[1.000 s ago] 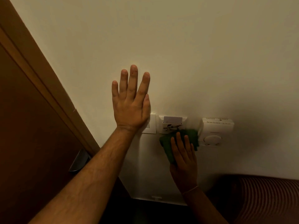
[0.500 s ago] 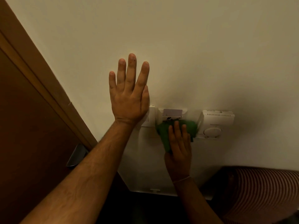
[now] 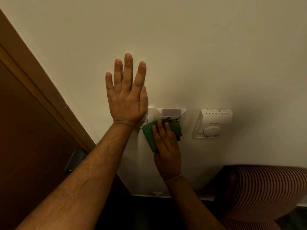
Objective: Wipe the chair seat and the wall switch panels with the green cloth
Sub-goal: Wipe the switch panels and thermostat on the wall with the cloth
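Switch panel (image 3: 150, 114) mostly covered by left hand (image 3: 127, 98), only right strip seen. Card holder panel (image 3: 171, 113) lower half hidden behind green cloth (image 3: 149, 135); cloth itself partly under right hand (image 3: 166, 146). Thermostat (image 3: 214, 123) lettering too small to read. Striped chair (image 3: 265, 191) cropped at right and bottom edges. Door handle (image 3: 74, 159) partly blocked by left forearm.

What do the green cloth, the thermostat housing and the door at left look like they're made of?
Green cloth: soft fabric, probably microfibre; it bunches and folds under the right hand.
Thermostat: white moulded plastic, matte, with vent slots and a round dial.
Door: brown wood or wood veneer, smooth; which one, unclear.
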Action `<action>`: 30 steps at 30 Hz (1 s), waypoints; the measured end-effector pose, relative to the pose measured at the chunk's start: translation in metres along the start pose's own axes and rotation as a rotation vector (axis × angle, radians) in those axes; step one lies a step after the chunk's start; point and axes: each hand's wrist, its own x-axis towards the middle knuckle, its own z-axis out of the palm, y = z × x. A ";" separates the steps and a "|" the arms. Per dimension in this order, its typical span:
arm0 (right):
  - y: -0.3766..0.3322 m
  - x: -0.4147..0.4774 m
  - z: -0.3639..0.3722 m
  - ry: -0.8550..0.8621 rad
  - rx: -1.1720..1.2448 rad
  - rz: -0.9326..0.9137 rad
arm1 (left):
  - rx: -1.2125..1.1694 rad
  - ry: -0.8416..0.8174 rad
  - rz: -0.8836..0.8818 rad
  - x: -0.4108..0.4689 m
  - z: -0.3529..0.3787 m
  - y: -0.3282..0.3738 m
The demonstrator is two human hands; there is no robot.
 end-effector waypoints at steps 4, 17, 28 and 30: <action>0.021 -0.009 -0.016 0.113 0.002 0.177 | 0.006 -0.011 -0.009 0.000 0.001 0.000; -0.021 0.012 -0.006 0.017 0.060 0.104 | 0.005 -0.004 -0.004 0.000 0.001 0.001; -0.006 0.009 -0.018 0.212 0.177 0.332 | 0.007 -0.018 -0.018 0.000 0.000 0.001; -0.003 0.014 -0.021 0.228 0.164 0.297 | 0.009 -0.020 -0.015 0.001 -0.001 0.001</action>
